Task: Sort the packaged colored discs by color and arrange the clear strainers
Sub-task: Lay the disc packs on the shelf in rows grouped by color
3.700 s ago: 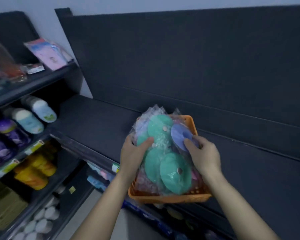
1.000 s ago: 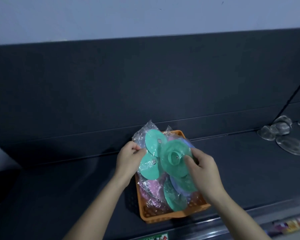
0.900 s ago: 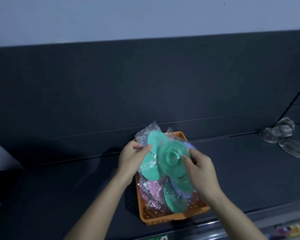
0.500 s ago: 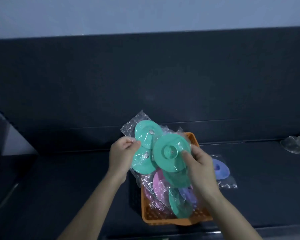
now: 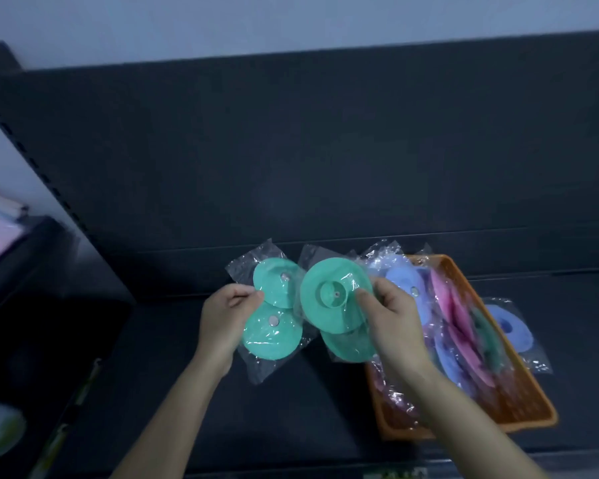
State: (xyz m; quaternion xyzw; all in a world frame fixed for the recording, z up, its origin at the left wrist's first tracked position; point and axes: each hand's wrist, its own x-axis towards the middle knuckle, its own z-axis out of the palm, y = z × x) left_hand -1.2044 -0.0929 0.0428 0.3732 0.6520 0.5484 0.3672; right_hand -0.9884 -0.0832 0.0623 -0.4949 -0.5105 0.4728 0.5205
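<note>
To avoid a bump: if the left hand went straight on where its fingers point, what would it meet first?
Probably the large green disc held by the right hand: the left hand, holding two green discs, points rightward at it. Depth unclear.

Nothing written can be read anywhere in the view: no word, brand, number or sign. A small label [image 5: 396, 474] on the front edge of the dark shelf [image 5: 291, 409] and the yellow-green tags [image 5: 57, 440] along the shelf edge at the lower left are too blurred to make out. The clear wrappers round the green discs [image 5: 274, 337] show only glare, with no legible print.
</note>
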